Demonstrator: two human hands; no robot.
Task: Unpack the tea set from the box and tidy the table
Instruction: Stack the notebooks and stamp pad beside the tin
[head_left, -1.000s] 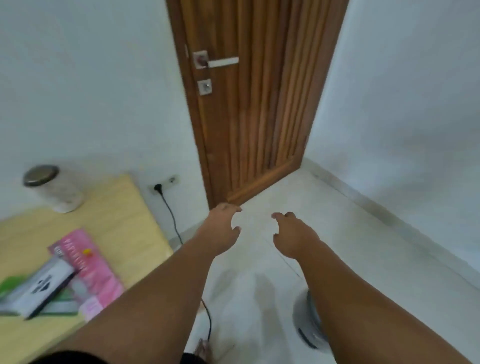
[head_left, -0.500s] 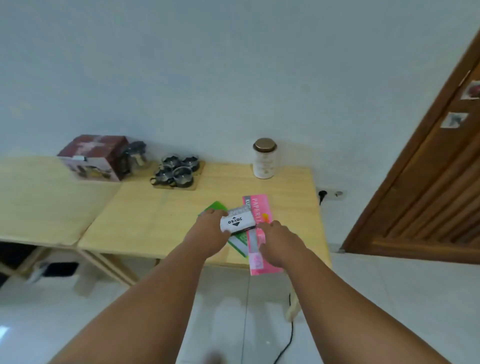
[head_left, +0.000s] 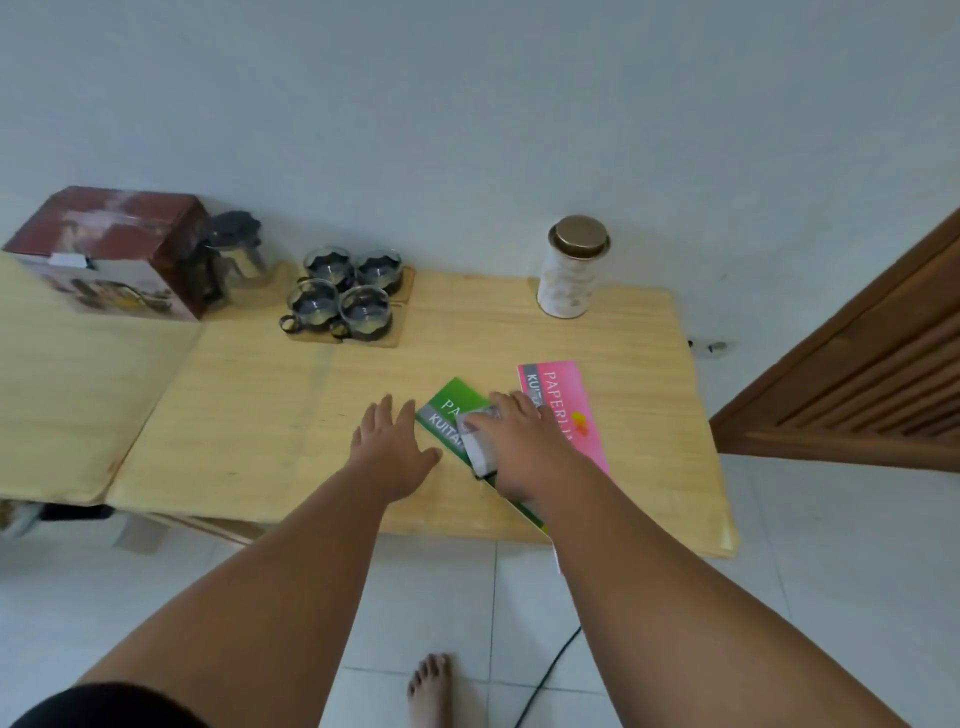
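Four cups (head_left: 344, 296) and our teapot (head_left: 235, 255) already stand out beside the box (head_left: 106, 249), upper left. Tidying remains: at centre our right hand (head_left: 514, 441) closes on a small pack (head_left: 480, 439) atop the booklets (head_left: 558, 395); our left hand (head_left: 389, 447) lies spread, empty.

wooden table (head_left: 467, 332) carries box (head_left: 111, 249), teapot (head_left: 236, 257), cup tray (head_left: 345, 301), tin (head_left: 569, 270), booklets (head_left: 558, 395).
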